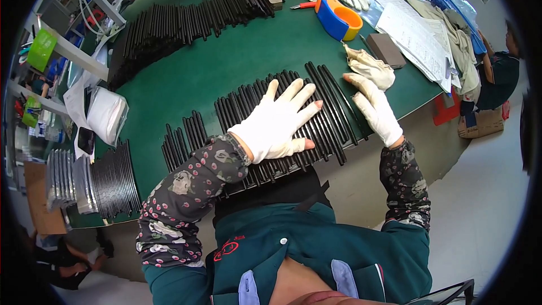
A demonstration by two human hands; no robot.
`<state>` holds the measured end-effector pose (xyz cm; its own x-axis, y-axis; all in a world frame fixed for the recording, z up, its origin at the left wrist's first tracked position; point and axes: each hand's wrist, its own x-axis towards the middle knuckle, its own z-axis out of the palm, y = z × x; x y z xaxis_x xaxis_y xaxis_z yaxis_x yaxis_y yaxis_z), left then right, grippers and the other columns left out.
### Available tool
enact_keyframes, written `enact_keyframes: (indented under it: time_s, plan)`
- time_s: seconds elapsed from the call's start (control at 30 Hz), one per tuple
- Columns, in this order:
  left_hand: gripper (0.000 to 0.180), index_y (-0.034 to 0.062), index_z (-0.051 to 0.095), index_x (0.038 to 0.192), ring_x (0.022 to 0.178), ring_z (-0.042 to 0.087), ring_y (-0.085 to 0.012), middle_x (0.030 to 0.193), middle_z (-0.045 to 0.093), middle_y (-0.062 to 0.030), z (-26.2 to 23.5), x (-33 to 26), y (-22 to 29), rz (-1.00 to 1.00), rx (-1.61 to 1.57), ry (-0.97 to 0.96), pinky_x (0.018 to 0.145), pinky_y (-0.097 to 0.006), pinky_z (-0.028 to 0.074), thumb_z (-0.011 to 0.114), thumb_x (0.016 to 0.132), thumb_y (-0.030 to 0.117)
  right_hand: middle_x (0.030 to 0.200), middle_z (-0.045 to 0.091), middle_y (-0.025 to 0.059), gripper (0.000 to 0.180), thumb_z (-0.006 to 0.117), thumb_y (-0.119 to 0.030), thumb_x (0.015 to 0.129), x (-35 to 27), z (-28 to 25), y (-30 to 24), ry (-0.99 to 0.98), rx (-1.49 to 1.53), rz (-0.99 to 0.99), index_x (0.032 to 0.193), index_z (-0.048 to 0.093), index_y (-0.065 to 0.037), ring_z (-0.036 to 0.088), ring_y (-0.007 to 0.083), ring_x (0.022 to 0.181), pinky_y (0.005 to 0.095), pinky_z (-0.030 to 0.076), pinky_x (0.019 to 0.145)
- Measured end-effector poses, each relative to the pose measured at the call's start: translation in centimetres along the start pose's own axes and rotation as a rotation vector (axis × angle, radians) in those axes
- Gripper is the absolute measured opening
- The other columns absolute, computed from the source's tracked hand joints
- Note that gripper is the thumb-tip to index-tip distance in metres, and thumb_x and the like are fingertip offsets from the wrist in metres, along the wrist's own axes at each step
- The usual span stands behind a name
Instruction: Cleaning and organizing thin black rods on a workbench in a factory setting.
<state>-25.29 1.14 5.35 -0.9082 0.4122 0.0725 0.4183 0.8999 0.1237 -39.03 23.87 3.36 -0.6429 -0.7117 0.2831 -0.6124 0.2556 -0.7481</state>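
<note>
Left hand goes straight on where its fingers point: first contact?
Probably the far ends of the black rods just ahead of the left hand; height unclear. Beyond: the blue-and-orange ring.

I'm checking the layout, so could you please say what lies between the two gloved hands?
In the head view, black rods lie side by side between the left hand and right hand.

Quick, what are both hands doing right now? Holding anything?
Left hand: open, fingers spread over the black rods, not gripped around any.
Right hand: open beside the rods; can't tell if touching.
</note>
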Motion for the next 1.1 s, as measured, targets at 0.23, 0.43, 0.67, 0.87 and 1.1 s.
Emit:
enact_keyframes:
  time_s: [0.23, 0.43, 0.67, 0.87, 1.1]
  plan:
    - [0.086, -0.0024, 0.040, 0.139, 0.139, 0.028, -0.0405, 0.147, 0.033, -0.0250, 0.1, 0.8, 0.1, 0.023, -0.004, -0.007, 0.110, -0.060, 0.023, 0.054, 0.083, 0.061, 0.136, 0.049, 0.0181, 0.046, 0.050, -0.021, 0.090, -0.9, -0.3, -0.8, -0.141, -0.152, -0.104, 0.131, 0.049, -0.001, 0.046, 0.0319, 0.128, 0.0371, 0.033, 0.109]
    - [0.079, -0.0015, 0.044, 0.136, 0.136, 0.033, -0.0403, 0.145, 0.036, -0.0242, 2.3, 4.9, 0.9, 0.072, -0.001, 0.150, 0.108, -0.057, 0.027, 0.053, 0.085, 0.058, 0.137, 0.052, 0.0112, 0.042, 0.048, -0.020, 0.096, -0.5, -1.6, 1.3, -0.063, 0.227, 0.056, 0.134, 0.050, -0.001, 0.044, 0.0211, 0.129, 0.0321, 0.028, 0.110]
    - [0.077, 0.0037, 0.041, 0.141, 0.137, 0.032, -0.0383, 0.147, 0.034, -0.0231, 3.2, 7.6, 1.7, 0.077, -0.009, 0.165, 0.108, -0.059, 0.027, 0.050, 0.087, 0.059, 0.138, 0.051, 0.0127, 0.048, 0.044, -0.033, 0.100, -0.6, -1.1, 2.4, 0.011, 0.405, 0.041, 0.135, 0.049, 0.001, 0.041, 0.0226, 0.133, 0.0340, 0.024, 0.113]
    - [0.078, 0.0050, 0.036, 0.143, 0.140, 0.027, -0.0415, 0.149, 0.030, -0.0240, 1.3, 2.5, 1.9, 0.133, -0.070, 0.136, 0.108, -0.064, 0.023, 0.043, 0.089, 0.061, 0.137, 0.051, 0.0151, 0.049, 0.046, -0.032, 0.098, -0.4, -1.1, 1.9, -0.050, 0.193, -0.053, 0.134, 0.048, 0.002, 0.041, 0.0249, 0.133, 0.0345, 0.024, 0.113]
    - [0.073, 0.0100, 0.043, 0.139, 0.140, 0.028, -0.0386, 0.150, 0.033, -0.0173, -1.0, -8.8, -0.9, -0.037, -0.043, -0.049, 0.109, -0.064, 0.020, 0.038, 0.089, 0.063, 0.134, 0.053, 0.0148, 0.045, 0.046, -0.027, 0.096, 0.1, -1.6, 1.7, -0.075, 0.106, -0.084, 0.131, 0.051, 0.001, 0.044, 0.0257, 0.130, 0.0334, 0.026, 0.111]
